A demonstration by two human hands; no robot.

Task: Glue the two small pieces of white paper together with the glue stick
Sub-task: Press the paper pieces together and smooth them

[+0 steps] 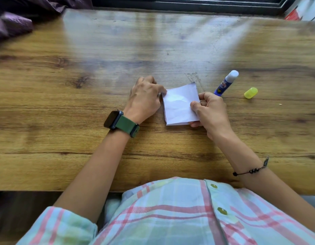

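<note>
- White paper [180, 104]: small, roughly square, lightly creased across the face, one far corner lifted slightly. A second edge showed along the near and left sides, so two layers lay stacked, nearly flush.
- Paper sat on the wooden tabletop [82, 147], centre, between both hands.
- Left hand [144, 101]: fingers curled, one fingertip touching the paper's far-left corner; this grip pressed rather than held. Whether the thumb reached under the edge could not be told.
- Right hand [210, 112]: grip clamped on the paper's right edge, thumb on top, fingers curled beneath.
- Glue stick [226, 84]: blue body with printed label, white glue end exposed, lying tilted on the tabletop just beyond the right hand.
- Yellow cap [250, 93]: off the stick, lying on its side, near the stick's right, apart from it.
- Dark watch on green strap [122, 123] at the left wrist; black beaded cord [250, 171] on the right forearm.
</note>
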